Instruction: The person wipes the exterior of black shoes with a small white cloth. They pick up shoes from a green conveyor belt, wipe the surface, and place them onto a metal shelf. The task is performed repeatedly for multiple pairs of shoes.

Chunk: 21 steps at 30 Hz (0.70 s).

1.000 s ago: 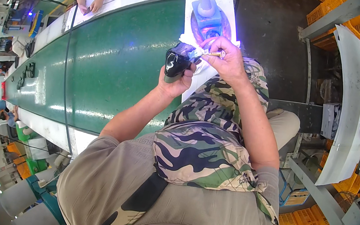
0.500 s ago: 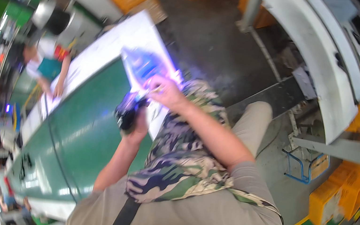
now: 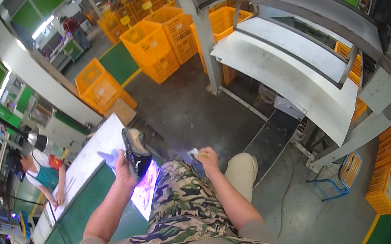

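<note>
My left hand [image 3: 125, 170] is raised over the work table's edge, its fingers closed around a dark, glossy shoe [image 3: 138, 156] with a tan inside, tilted with its opening upward. Beside that hand's thumb a pale bluish, translucent piece [image 3: 108, 158] sticks out; what it is, I cannot tell. My right hand [image 3: 208, 161] is off to the right, above my camouflage apron [image 3: 180, 199]. Its fingers pinch a small, whitish and yellowish thing [image 3: 194, 153], too blurred to name. Violet-white light falls on the table top [image 3: 145, 191] below the shoe.
A co-worker [image 3: 44, 174] leans on the green and white table [image 3: 95, 198] at the left. Yellow crates [image 3: 148, 49] stand ahead and at the right. A metal rack [image 3: 286, 75] with pale panels rises ahead, and a small blue-framed stool [image 3: 339, 174] stands at its right.
My view has swung up, showing more of the rack and crates. My hands, close together before, are now apart: the left holds the shoe up, the right has moved rightward.
</note>
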Available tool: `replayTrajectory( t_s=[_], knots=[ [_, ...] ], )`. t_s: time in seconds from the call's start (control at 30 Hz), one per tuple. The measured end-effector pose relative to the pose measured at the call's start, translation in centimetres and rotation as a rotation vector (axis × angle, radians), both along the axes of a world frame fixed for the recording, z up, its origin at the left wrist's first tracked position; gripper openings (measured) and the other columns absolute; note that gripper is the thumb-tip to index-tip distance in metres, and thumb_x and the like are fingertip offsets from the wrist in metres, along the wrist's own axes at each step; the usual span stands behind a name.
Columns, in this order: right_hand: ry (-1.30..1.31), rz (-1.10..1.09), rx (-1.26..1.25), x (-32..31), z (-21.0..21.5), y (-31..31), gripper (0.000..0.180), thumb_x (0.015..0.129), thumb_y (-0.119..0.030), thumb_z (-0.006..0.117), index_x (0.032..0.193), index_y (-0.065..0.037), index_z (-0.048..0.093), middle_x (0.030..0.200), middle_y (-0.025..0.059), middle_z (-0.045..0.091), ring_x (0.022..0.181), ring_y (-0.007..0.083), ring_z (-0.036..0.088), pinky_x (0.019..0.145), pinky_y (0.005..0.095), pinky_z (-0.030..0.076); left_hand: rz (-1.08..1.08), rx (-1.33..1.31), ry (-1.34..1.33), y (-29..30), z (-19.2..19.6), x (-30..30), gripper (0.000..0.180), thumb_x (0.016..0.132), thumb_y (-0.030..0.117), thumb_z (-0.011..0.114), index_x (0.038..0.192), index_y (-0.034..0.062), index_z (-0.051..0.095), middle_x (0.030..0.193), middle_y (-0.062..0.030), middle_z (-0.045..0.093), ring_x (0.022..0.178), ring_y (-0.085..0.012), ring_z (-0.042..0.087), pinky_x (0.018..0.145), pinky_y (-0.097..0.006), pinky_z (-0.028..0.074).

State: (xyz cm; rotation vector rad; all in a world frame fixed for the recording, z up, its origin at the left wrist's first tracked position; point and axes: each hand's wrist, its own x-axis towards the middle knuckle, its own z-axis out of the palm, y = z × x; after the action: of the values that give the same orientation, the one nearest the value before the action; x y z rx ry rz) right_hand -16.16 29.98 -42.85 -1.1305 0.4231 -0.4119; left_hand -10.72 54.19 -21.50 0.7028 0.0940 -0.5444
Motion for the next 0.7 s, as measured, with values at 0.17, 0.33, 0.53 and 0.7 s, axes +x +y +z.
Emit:
replayTrajectory(
  t_s=[0.17, 0.33, 0.53, 0.7],
  knots=[
    [0.18, -0.018, -0.076, -2.5, -4.3, -2.3, 0.023, 0.069, -0.005, 0.08, 0.081, -0.006, 0.06, 0.073, 0.0001, 0.058, 0.069, 0.0103, 0.054, 0.062, 0.0274, 0.045, -0.251, 0.072, -0.536, -12.5, 9.7, 4.2, 0.059, 0.091, 0.032, 0.064, 0.139, 0.0036, 0.046, 0.134, -0.0112, 0.057, 0.121, -0.0288, 0.056, 0.108, -0.044, 0.043],
    [0.191, -0.056, -0.193, -1.5, -5.5, -3.1, 0.023, 0.067, -0.008, 0.081, 0.08, -0.006, 0.061, 0.074, 0.0013, 0.061, 0.067, 0.0111, 0.056, 0.061, 0.0286, 0.045, -0.205, 0.094, -0.83, -25.7, 22.2, 6.4, 0.04, 0.087, 0.013, 0.065, 0.124, 0.0043, 0.053, 0.114, -0.0089, 0.064, 0.106, -0.0249, 0.063, 0.099, -0.041, 0.05],
    [0.139, -0.022, -0.095, -0.5, -5.3, -2.8, 0.023, 0.067, -0.008, 0.08, 0.081, -0.005, 0.062, 0.074, 0.0025, 0.062, 0.067, 0.0119, 0.057, 0.061, 0.0298, 0.046, -0.078, 0.362, -1.355, -38.8, 35.1, 8.2, 0.049, 0.078, 0.009, 0.075, 0.121, 0.0039, 0.052, 0.103, -0.0099, 0.064, 0.092, -0.0231, 0.065, 0.084, -0.037, 0.055],
    [0.143, 0.004, 0.062, -0.9, -5.5, -4.6, 0.023, 0.07, -0.01, 0.078, 0.084, -0.006, 0.061, 0.075, 0.0034, 0.063, 0.069, 0.0124, 0.058, 0.061, 0.0309, 0.046, -0.093, 0.665, -1.735, -48.3, 37.5, 8.1, 0.052, 0.081, 0.015, 0.073, 0.129, 0.0108, 0.054, 0.112, -0.015, 0.068, 0.097, -0.0339, 0.067, 0.086, -0.046, 0.053]
  ],
)
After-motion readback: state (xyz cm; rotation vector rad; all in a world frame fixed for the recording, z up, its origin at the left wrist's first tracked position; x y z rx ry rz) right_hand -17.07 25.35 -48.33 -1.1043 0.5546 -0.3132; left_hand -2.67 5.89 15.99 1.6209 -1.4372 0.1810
